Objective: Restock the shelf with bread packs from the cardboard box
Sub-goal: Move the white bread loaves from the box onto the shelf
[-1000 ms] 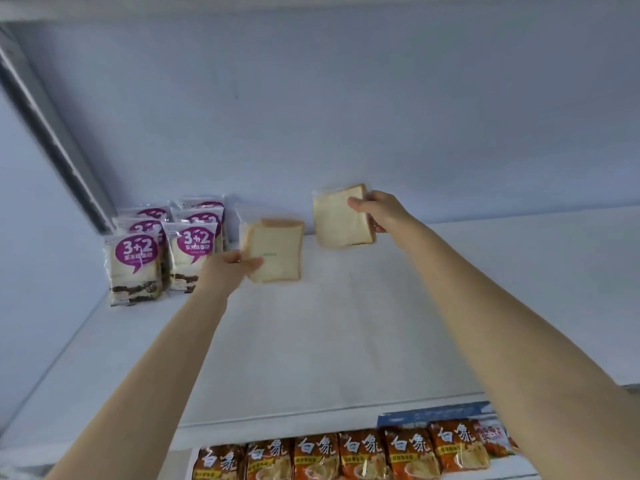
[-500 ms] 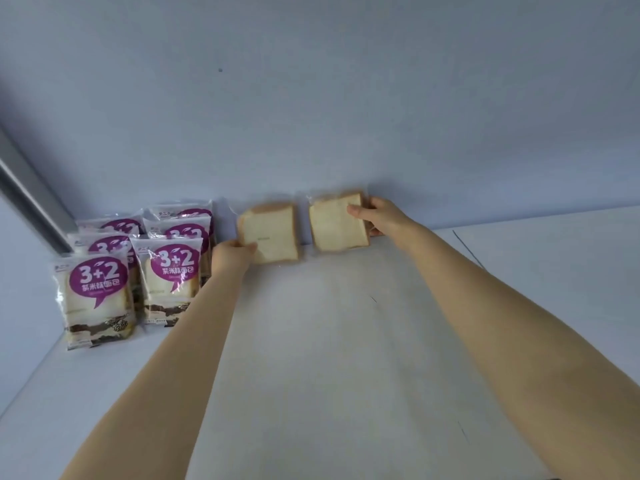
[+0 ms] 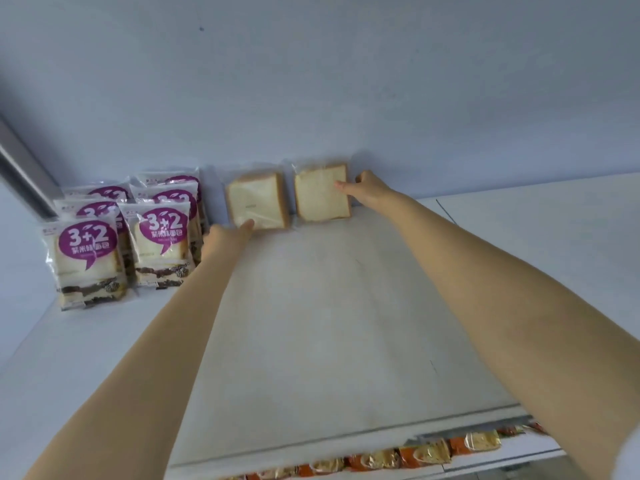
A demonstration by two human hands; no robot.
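Two clear-wrapped packs of white sliced bread stand upright side by side against the back wall of the white shelf (image 3: 311, 323). My left hand (image 3: 225, 239) reaches to the left bread pack (image 3: 258, 200); its fingertips touch the pack's lower left corner and do not grip it. My right hand (image 3: 367, 188) is at the right edge of the right bread pack (image 3: 322, 194), thumb on its front face, holding it. The cardboard box is out of view.
Several purple-labelled "3+2" bread packs (image 3: 86, 261) stand in rows at the shelf's left end, just left of my left arm. A metal upright (image 3: 20, 168) runs up the left side. Orange snack packs (image 3: 426, 455) line the shelf below the front edge.
Both bread packs have gone back to the wall and stand on the shelf. My left hand has slid down from the left pack's side to its bottom corner. The view has come closer.
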